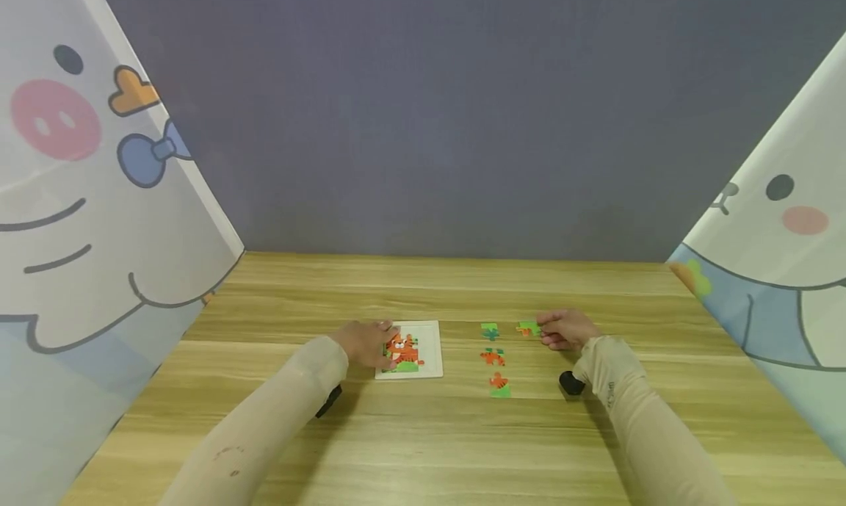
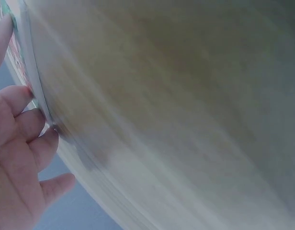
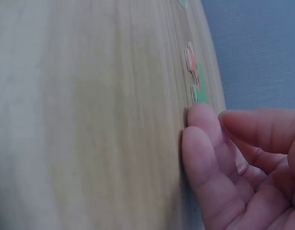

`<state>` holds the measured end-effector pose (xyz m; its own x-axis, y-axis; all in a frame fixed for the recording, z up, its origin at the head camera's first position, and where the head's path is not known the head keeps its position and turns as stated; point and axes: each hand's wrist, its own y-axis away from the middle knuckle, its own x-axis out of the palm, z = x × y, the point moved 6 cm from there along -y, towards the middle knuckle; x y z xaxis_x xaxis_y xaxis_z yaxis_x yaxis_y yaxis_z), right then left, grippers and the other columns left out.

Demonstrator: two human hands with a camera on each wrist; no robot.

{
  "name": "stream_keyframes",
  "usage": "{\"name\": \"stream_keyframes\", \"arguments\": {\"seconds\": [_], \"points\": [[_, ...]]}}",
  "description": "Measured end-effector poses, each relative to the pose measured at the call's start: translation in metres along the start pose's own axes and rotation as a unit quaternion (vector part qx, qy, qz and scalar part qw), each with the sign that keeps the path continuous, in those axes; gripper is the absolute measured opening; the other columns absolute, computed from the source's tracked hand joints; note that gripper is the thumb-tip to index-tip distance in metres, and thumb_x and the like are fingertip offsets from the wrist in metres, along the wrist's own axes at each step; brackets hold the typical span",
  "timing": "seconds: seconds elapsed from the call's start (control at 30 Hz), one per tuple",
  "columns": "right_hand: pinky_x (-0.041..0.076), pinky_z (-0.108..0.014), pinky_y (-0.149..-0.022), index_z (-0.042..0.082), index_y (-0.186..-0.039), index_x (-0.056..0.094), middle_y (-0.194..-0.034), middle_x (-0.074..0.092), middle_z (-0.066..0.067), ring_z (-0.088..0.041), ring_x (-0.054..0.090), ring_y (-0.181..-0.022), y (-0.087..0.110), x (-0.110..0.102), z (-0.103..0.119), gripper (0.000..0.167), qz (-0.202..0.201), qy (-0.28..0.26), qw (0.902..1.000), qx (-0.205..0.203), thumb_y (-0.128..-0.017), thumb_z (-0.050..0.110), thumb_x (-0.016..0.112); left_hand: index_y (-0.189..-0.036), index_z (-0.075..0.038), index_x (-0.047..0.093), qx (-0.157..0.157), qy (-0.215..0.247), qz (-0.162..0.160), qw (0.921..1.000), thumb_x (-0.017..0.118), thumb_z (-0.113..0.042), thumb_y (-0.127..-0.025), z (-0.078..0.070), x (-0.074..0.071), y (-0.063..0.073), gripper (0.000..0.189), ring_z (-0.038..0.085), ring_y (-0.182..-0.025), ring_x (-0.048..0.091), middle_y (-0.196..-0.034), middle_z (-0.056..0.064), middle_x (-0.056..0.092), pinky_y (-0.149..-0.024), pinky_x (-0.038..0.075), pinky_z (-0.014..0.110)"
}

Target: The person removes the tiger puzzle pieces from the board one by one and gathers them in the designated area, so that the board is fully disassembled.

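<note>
A white puzzle tray [image 1: 432,349] lies on the table, its left part filled with joined pieces showing an orange tiger [image 1: 405,350]. At the tray's left edge rests my left hand [image 1: 366,343], thumb and fingers spread over its near and far corners. In the left wrist view, fingertips [image 2: 44,139] touch the tray's side. To the right, my right hand [image 1: 567,330] pinches the right end of a green and orange puzzle piece [image 1: 527,328]. Its fingertips [image 3: 200,148] lie close to the tabletop in the right wrist view and cover part of that piece.
Between tray and right hand lie a green puzzle piece [image 1: 490,331], an orange striped piece [image 1: 493,357] and an orange and green piece [image 1: 499,385]. A grey panel [image 1: 423,124] stands behind the wooden table [image 1: 423,447], with cartoon-printed panels on both sides.
</note>
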<state>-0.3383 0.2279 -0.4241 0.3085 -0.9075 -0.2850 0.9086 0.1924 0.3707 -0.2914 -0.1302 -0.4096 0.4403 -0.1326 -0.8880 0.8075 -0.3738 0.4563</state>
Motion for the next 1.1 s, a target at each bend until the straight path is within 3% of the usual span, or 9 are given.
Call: {"name": "stream_keyframes", "arguments": {"seconds": [0.3, 0.57, 0.7, 0.77, 0.87, 0.93, 1.0, 1.1], "points": [[0.055, -0.020, -0.059, -0.020, -0.132, 0.048, -0.072, 0.066, 0.002, -0.004, 0.062, -0.060, -0.001, 0.004, 0.009, 0.040, -0.009, 0.048, 0.9987, -0.013, -0.098, 0.000, 0.054, -0.157, -0.011, 0.030, 0.003, 0.007, 0.001, 1.0000, 0.060, -0.048, -0.097, 0.002, 0.001, 0.000, 0.077, 0.026, -0.149, 0.026, -0.164, 0.010, 0.024, -0.113, 0.034, 0.051], [0.057, -0.027, -0.067, -0.017, -0.134, 0.050, -0.089, 0.071, -0.006, -0.009, 0.064, -0.071, -0.006, 0.030, 0.027, 0.044, -0.001, 0.107, 0.9933, -0.043, -0.097, 0.006, 0.059, -0.158, -0.010, 0.029, 0.015, 0.013, 0.000, 0.9998, 0.059, -0.049, -0.098, 0.002, 0.001, 0.002, 0.077, 0.028, -0.149, 0.026, -0.164, 0.011, 0.022, -0.113, 0.034, 0.052], [0.058, -0.033, -0.076, -0.014, -0.132, 0.055, -0.100, 0.071, -0.013, -0.015, 0.067, -0.080, -0.009, 0.047, 0.038, 0.043, 0.009, 0.133, 0.9879, -0.078, -0.096, 0.009, 0.062, -0.157, -0.010, 0.031, 0.017, 0.002, -0.007, 0.9998, 0.059, -0.050, -0.097, 0.002, -0.001, 0.002, 0.077, 0.027, -0.149, 0.028, -0.164, 0.011, 0.024, -0.101, 0.047, 0.046], [0.058, -0.037, -0.080, -0.013, -0.131, 0.056, -0.103, 0.070, -0.015, -0.018, 0.067, -0.085, -0.011, 0.056, 0.043, 0.043, 0.020, 0.143, 0.9849, -0.095, -0.095, 0.010, 0.062, -0.157, -0.011, 0.032, 0.015, -0.003, -0.009, 0.9998, 0.059, -0.051, -0.097, 0.002, -0.001, 0.002, 0.077, 0.027, -0.149, 0.028, -0.164, 0.011, 0.024, -0.086, 0.052, 0.040], [0.057, -0.039, -0.084, -0.010, -0.131, 0.057, -0.106, 0.067, -0.015, -0.019, 0.066, -0.089, -0.014, 0.069, 0.051, 0.042, 0.036, 0.152, 0.9810, -0.115, -0.095, 0.011, 0.061, -0.157, -0.011, 0.032, 0.015, -0.007, -0.009, 0.9998, 0.058, -0.051, -0.097, 0.002, 0.000, 0.001, 0.077, 0.027, -0.148, 0.028, -0.163, 0.011, 0.024, -0.065, 0.048, 0.033], [0.056, -0.038, -0.083, -0.009, -0.131, 0.058, -0.104, 0.067, -0.013, -0.019, 0.066, -0.086, -0.016, 0.077, 0.056, 0.042, 0.045, 0.160, 0.9779, -0.127, -0.095, 0.011, 0.061, -0.157, -0.011, 0.031, 0.015, -0.003, -0.008, 0.9999, 0.059, -0.051, -0.097, 0.002, 0.000, 0.000, 0.077, 0.027, -0.149, 0.028, -0.164, 0.011, 0.024, -0.059, 0.043, 0.032], [0.056, -0.036, -0.080, -0.008, -0.130, 0.060, -0.101, 0.067, -0.011, -0.017, 0.065, -0.082, -0.017, 0.085, 0.060, 0.041, 0.050, 0.173, 0.9743, -0.136, -0.094, 0.012, 0.062, -0.157, -0.011, 0.031, 0.018, -0.006, -0.007, 0.9998, 0.058, -0.051, -0.097, 0.003, 0.000, -0.001, 0.077, 0.027, -0.149, 0.028, -0.164, 0.012, 0.023, -0.066, 0.049, 0.034], [0.055, -0.034, -0.075, -0.007, -0.128, 0.062, -0.095, 0.069, -0.010, -0.015, 0.062, -0.077, -0.019, 0.096, 0.065, 0.039, 0.054, 0.201, 0.9658, -0.155, -0.094, 0.012, 0.063, -0.158, -0.012, 0.029, 0.017, -0.010, -0.005, 0.9998, 0.059, -0.050, -0.097, 0.005, 0.002, -0.003, 0.078, 0.027, -0.149, 0.027, -0.164, 0.011, 0.023, -0.095, 0.050, 0.044]]}}
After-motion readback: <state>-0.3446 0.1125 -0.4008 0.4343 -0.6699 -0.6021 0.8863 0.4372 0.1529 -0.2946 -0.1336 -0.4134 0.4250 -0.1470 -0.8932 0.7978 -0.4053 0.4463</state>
